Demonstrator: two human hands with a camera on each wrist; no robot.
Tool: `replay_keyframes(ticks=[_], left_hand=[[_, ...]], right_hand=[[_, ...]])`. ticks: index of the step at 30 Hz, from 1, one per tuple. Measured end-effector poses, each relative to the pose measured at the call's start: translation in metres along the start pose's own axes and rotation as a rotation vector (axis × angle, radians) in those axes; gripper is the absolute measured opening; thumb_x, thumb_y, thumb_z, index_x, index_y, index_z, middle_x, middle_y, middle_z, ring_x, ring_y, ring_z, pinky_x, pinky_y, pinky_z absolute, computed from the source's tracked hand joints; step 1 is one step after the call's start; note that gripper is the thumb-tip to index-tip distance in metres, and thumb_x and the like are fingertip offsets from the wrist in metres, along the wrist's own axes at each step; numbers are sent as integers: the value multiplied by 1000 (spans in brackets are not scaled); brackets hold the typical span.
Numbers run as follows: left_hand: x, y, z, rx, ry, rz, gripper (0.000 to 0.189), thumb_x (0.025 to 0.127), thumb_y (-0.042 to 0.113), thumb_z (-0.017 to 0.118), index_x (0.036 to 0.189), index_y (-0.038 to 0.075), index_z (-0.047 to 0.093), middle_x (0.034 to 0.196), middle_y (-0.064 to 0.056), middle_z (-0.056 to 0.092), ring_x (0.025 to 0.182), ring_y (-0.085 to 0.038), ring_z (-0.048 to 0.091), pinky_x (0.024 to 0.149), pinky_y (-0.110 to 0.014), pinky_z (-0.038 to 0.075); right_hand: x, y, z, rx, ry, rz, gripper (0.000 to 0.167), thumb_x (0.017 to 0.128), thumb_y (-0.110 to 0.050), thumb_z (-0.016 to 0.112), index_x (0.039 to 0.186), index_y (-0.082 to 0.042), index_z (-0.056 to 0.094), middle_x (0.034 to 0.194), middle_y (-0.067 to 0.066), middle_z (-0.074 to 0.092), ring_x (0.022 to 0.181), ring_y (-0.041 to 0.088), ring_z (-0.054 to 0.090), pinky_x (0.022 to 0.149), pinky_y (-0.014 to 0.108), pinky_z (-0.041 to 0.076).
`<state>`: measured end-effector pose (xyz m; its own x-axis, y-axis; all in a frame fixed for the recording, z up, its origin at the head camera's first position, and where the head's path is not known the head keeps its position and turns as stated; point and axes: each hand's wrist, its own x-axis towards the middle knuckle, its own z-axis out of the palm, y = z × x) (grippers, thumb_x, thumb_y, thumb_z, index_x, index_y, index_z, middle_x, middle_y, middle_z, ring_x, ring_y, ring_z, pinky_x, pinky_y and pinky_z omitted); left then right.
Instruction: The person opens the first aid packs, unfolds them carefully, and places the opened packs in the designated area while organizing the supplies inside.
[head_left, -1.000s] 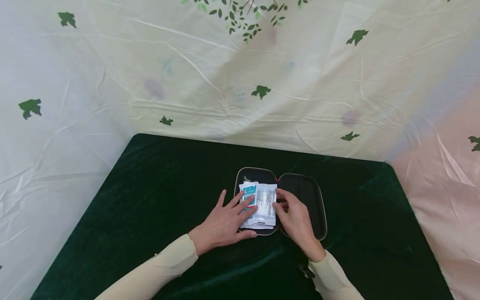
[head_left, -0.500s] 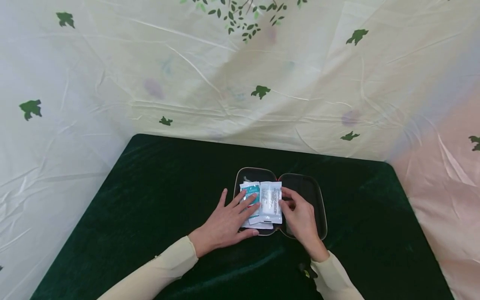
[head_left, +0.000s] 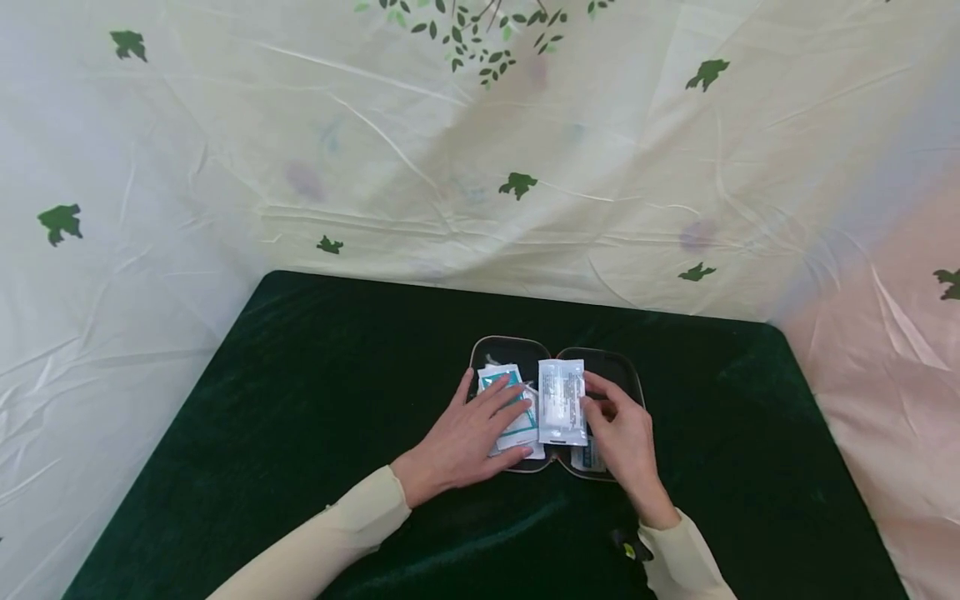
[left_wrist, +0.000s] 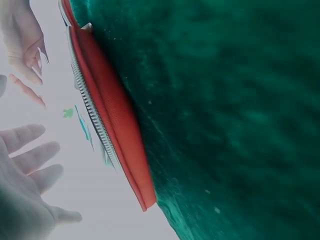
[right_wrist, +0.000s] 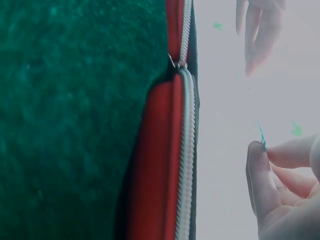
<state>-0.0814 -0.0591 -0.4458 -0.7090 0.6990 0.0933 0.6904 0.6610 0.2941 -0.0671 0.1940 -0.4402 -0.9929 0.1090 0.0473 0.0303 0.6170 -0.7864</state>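
Observation:
An unzipped zip case (head_left: 618,360) lies spread flat, dark inside; the wrist views show its red outside (left_wrist: 115,120) and pale zipper (right_wrist: 185,150). My right hand (head_left: 621,433) pinches a white printed sachet (head_left: 561,402) by its right edge, above the case's middle. In the right wrist view that sachet appears edge-on between thumb and fingers. My left hand (head_left: 468,437) has its fingers spread over white and teal sachets (head_left: 519,435) in the left half, partly covering them; whether it presses on them I cannot tell. A smaller packet (head_left: 588,456) sits low in the right half.
Dark green velvety cloth (head_left: 360,358) covers the table around the case. Pale fabric with green bird and leaf prints (head_left: 420,167) hangs behind and at both sides. A small dark object (head_left: 628,546) sits by the right sleeve.
The right hand has drawn the white sachet rightward off the pile, uncovering more teal-printed packaging. The left hand has shifted slightly right. The small packet in the right half now shows clearly.

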Motion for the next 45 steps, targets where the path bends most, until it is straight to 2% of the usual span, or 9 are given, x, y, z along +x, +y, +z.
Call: replay_keyframes(ticks=[7, 14, 20, 30, 33, 39, 43, 45], left_hand=[[17, 5, 0, 7, 4, 24, 63, 104, 63, 44, 151, 22, 54, 164, -2, 40, 156, -24, 25, 124, -63, 7], [31, 9, 9, 17, -20, 29, 59, 107, 59, 41, 150, 21, 56, 163, -2, 41, 156, -22, 24, 124, -63, 10], [36, 14, 15, 29, -48, 19, 53, 109, 51, 44, 151, 21, 54, 165, -2, 39, 157, -22, 21, 123, -63, 10], [44, 19, 20, 111, -120, 43, 58, 106, 54, 48, 155, 22, 49, 166, -3, 35, 157, -26, 20, 122, -65, 14], [44, 21, 22, 139, -135, 47, 57, 106, 53, 50, 155, 23, 50, 166, -3, 35, 157, -26, 20, 122, -66, 15], [45, 22, 25, 155, -143, 53, 56, 105, 52, 52, 153, 22, 52, 164, -2, 39, 156, -26, 24, 121, -66, 19], [44, 23, 25, 157, -151, 50, 56, 105, 54, 51, 151, 22, 55, 164, -2, 40, 156, -25, 26, 121, -66, 17], [44, 23, 25, 161, -155, 46, 56, 105, 54, 51, 151, 22, 55, 164, -1, 40, 156, -25, 26, 122, -66, 16]], right_hand=[[-1, 7, -12, 4, 42, 6, 38, 103, -11, 63, 141, -11, 63, 128, 13, 68, 95, 24, 70, 79, 24, 51], [1, 14, -24, 13, 77, 54, 37, 105, -13, 60, 142, -11, 63, 132, 14, 67, 100, 28, 69, 80, 18, 47], [3, 21, -32, 12, 93, 93, 38, 106, -15, 59, 143, -11, 62, 134, 15, 66, 104, 30, 67, 84, 24, 47], [12, 35, -48, -21, 129, 133, 39, 106, -17, 57, 144, -9, 61, 133, 16, 66, 103, 31, 67, 77, 17, 45], [16, 40, -52, -46, 130, 137, 39, 106, -16, 57, 144, -7, 60, 134, 17, 66, 103, 32, 67, 78, 19, 46], [25, 47, -62, -98, 106, 139, 40, 106, -15, 57, 145, -5, 59, 136, 20, 64, 105, 35, 66, 79, 25, 47], [30, 52, -68, -125, 79, 132, 40, 106, -14, 57, 145, -4, 59, 136, 22, 64, 105, 35, 66, 76, 24, 48], [33, 55, -70, -132, 66, 130, 40, 106, -14, 57, 145, -3, 58, 137, 22, 63, 106, 36, 66, 78, 27, 48]])
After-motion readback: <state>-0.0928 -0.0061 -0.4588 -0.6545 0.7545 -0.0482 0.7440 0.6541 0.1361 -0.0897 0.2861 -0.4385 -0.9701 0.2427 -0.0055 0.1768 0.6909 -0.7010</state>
